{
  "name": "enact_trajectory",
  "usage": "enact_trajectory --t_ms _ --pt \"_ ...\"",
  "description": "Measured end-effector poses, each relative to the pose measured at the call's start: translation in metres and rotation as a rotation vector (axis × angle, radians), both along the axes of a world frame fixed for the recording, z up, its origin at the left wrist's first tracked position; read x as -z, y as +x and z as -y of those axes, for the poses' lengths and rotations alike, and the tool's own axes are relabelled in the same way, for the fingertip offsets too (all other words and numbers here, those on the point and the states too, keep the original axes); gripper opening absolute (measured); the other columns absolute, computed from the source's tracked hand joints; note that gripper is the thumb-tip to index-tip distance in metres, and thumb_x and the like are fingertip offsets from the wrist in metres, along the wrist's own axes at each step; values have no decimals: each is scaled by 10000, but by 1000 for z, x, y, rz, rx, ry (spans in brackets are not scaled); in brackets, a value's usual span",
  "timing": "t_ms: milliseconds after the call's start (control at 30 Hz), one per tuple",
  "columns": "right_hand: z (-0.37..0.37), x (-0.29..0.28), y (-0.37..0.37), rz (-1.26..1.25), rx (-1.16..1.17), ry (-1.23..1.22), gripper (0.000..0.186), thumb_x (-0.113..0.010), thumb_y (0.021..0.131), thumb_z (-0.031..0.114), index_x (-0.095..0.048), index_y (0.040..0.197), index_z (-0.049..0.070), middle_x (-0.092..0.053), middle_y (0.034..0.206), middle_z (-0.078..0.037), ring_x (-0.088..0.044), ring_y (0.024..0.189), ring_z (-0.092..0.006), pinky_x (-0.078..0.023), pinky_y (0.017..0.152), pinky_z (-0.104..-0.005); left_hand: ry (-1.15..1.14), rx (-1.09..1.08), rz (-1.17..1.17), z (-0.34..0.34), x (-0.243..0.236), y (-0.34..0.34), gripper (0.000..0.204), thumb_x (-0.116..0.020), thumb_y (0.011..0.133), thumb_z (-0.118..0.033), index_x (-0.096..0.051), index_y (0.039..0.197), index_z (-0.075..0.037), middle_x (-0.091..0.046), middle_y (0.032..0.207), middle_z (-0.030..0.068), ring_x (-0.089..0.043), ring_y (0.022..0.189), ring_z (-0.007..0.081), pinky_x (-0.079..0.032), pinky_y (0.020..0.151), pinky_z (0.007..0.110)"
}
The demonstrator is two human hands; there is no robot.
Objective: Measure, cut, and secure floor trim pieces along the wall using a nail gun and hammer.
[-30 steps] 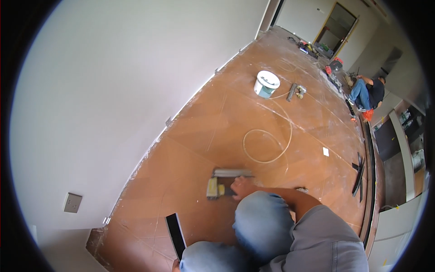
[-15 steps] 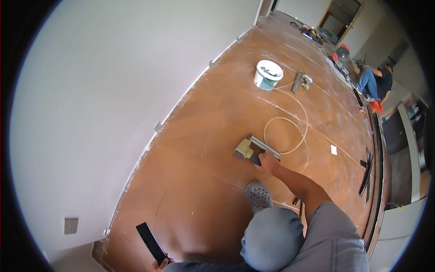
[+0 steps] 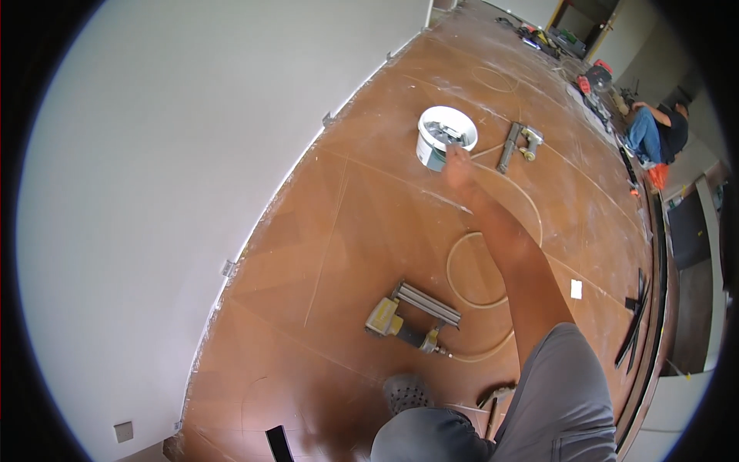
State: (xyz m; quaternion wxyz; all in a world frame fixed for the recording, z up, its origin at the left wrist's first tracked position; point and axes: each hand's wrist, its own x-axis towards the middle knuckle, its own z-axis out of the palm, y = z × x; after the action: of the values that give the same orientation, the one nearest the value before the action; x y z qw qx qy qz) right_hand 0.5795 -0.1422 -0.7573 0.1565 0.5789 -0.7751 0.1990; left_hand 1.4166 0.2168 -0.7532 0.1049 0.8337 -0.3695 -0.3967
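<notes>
At the near side of a white plastic bucket [image 3: 423,146], my right hand [image 3: 459,168] is closed on its rim, arm stretched far forward. Some grey pieces lie inside the bucket. On the brown floor nearer to me rests a grey and yellow pneumatic nail gun [image 3: 400,322], nothing holding it, with a pale air hose [image 3: 493,356] joined to its handle. A black strip [image 3: 279,444] pokes in at the lower edge; my left hand is out of view there.
A second nail gun [image 3: 530,141] lies right of the bucket. Hammer [image 3: 495,400] by my shoe [image 3: 406,393]. Black strips [image 3: 634,327] and a white card [image 3: 576,289] lie at right. Another person [image 3: 662,135] sits far right. The wall [image 3: 169,192] borders the left.
My right hand has let go of the nail gun, which now lies on the floor, and has reached forward to the bucket. My left hand has left the view.
</notes>
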Motion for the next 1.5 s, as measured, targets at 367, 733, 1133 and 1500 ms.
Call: enact_trajectory --t_ms 367,733,1133,1500 --pt "30 6 16 111 32 238 195 -633 922 180 -692 1081 84 -698 1098 -199 -665 1029 -381 -543 872 -501 77 -87 129 -44 -22 -2 311 -753 838 -137 -681 1089 33 -708 866 123 -674 794 218 -534 731 352" --pt "-122 -51 226 390 -748 800 185 -663 921 252 -695 985 82 -693 872 -173 -683 929 -391 -546 774 -477 61 -57 203 -105 -48 7 295 -776 805 -132 -699 1037 34 -716 831 137 -685 776 223 -535 725 356" --pt "-87 -13 324 -63 -868 710 265 -656 875 150 -612 1111 37 -690 956 -220 -690 890 -415 -547 795 -515 13 -178 179 -205 -134 34 297 -773 844 -177 -716 1045 35 -727 816 102 -654 764 166 -529 732 344" --pt "-91 6 318 -10 -637 611 182 -692 814 70 -607 973 42 -704 889 -223 -678 849 -448 -529 773 -539 -56 -502 -135 -228 -233 63 232 -751 914 -180 -710 1011 26 -747 890 61 -689 785 134 -559 791 325"
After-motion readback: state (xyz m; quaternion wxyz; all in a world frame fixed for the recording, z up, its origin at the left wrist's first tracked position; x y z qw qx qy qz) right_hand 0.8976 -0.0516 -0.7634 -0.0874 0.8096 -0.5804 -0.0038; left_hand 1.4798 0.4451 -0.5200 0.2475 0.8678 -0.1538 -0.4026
